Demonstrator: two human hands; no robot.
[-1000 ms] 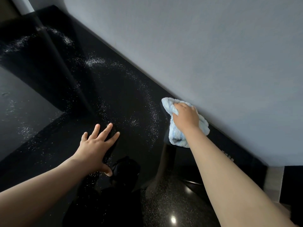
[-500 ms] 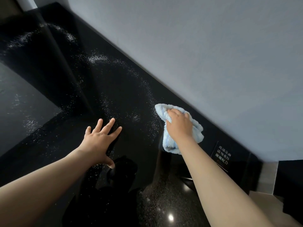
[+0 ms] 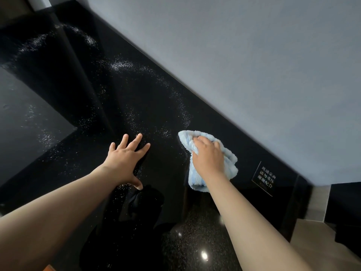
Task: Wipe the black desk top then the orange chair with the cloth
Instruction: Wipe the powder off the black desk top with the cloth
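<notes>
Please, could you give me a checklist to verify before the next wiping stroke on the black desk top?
1. Grip: the right hand grips the cloth against the desk top: ok.
2. Support: the left hand rests flat on the desk, apart from the cloth: ok.
3. Surface clean: not ok, white specks lie left of and beyond the cloth.
4. Path: the small sign lies right of the cloth, away from the specks: ok.
5. Access to the orange chair: cannot tell, not in view.
</notes>
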